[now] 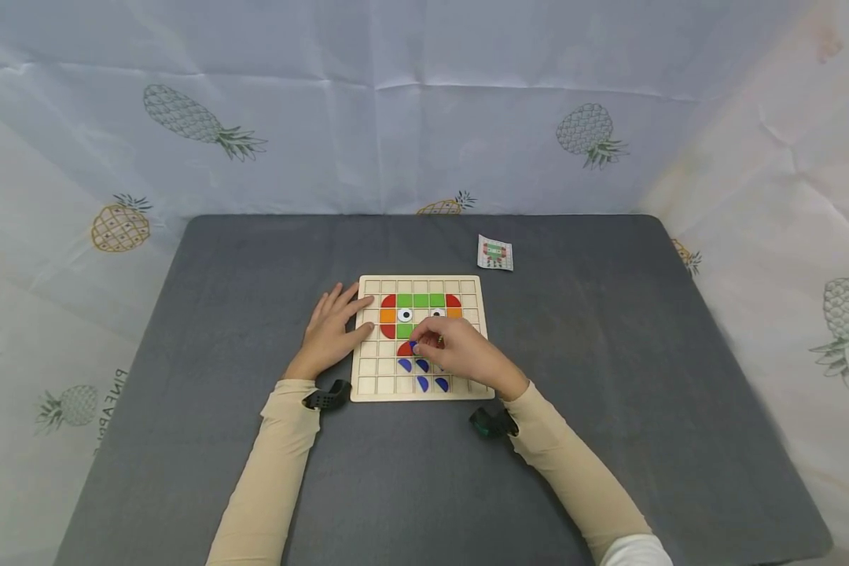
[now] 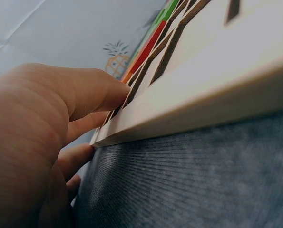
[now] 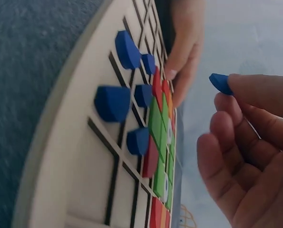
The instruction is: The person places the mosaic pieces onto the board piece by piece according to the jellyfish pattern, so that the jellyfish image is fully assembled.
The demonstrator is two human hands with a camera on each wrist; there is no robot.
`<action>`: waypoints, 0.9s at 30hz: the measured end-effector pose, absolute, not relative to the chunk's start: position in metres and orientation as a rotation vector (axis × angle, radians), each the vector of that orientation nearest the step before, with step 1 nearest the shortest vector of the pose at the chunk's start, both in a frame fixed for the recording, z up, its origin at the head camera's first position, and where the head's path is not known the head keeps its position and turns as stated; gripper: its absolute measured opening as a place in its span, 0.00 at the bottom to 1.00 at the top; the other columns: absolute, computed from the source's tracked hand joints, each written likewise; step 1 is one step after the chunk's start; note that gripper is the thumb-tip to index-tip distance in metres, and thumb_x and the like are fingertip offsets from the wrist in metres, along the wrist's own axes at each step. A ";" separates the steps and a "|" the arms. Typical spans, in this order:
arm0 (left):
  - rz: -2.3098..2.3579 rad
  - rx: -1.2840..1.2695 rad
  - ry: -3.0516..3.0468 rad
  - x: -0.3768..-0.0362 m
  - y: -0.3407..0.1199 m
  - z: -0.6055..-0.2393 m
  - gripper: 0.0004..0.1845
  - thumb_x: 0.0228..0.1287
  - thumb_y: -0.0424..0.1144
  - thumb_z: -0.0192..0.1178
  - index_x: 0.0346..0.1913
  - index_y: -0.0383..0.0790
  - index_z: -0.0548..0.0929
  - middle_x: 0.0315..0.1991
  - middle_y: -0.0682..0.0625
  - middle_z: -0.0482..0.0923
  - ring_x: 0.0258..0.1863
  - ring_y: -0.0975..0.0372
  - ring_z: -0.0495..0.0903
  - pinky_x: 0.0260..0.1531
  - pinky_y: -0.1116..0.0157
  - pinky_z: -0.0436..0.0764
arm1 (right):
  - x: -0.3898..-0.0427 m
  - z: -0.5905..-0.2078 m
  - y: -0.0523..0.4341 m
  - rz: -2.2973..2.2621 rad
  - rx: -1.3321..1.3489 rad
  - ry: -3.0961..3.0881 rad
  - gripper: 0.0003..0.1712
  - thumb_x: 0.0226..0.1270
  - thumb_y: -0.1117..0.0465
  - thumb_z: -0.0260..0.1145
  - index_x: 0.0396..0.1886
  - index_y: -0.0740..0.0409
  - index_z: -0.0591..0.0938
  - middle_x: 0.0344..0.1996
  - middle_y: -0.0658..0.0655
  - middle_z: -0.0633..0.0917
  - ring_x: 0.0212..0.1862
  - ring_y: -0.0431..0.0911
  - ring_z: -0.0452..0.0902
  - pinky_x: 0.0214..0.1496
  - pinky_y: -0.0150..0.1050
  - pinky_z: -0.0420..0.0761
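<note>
A pale wooden grid board (image 1: 371, 389) (image 2: 212, 80) (image 3: 79, 156) lies on the grey table (image 1: 608, 354). Red, green and orange tiles (image 1: 420, 301) (image 3: 156, 126) with two round eye pieces fill its upper rows. Several blue quarter-round pieces (image 1: 422, 383) (image 3: 112, 101) sit lower down. My right hand (image 1: 460, 351) hovers over the board's middle and pinches one blue piece (image 3: 220, 83) (image 1: 413, 346) at its fingertips. My left hand (image 1: 331, 330) lies flat at the board's left edge, fingers (image 2: 91, 92) straight and resting on the board.
A small printed card (image 1: 495, 253) lies on the table beyond the board's far right corner. A pineapple-print sheet (image 1: 184, 118) hangs behind and beside the table. Black wrist mounts (image 1: 328, 398) sit near the board's front edge.
</note>
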State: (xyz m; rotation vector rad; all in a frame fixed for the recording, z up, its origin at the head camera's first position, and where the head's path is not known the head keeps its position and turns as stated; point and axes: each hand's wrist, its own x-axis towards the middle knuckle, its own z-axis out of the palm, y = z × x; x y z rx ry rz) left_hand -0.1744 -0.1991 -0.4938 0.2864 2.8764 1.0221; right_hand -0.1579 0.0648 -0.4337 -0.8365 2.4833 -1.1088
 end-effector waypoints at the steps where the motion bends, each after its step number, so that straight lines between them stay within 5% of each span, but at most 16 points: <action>1: 1.022 0.287 2.877 -0.174 -0.199 -0.494 0.30 0.69 0.47 0.60 0.73 0.47 0.73 0.82 0.45 0.54 0.84 0.49 0.41 0.83 0.50 0.35 | -0.157 -0.435 0.063 -1.083 -0.840 2.480 0.06 0.72 0.61 0.66 0.44 0.55 0.86 0.33 0.50 0.86 0.32 0.40 0.76 0.36 0.31 0.80; 7: 1.026 0.294 2.876 -0.175 -0.200 -0.493 0.30 0.70 0.46 0.60 0.73 0.46 0.73 0.82 0.45 0.54 0.84 0.48 0.41 0.83 0.49 0.35 | -0.151 -0.437 0.050 -0.893 -0.838 2.484 0.05 0.71 0.58 0.67 0.40 0.51 0.88 0.28 0.45 0.86 0.25 0.37 0.75 0.27 0.31 0.76; 27: 1.039 0.310 2.872 -0.173 -0.201 -0.492 0.30 0.70 0.46 0.60 0.73 0.46 0.73 0.81 0.44 0.54 0.84 0.48 0.41 0.83 0.49 0.35 | -0.138 -0.441 0.033 -0.540 -1.014 2.572 0.08 0.67 0.61 0.69 0.27 0.47 0.88 0.23 0.43 0.80 0.28 0.37 0.71 0.23 0.27 0.70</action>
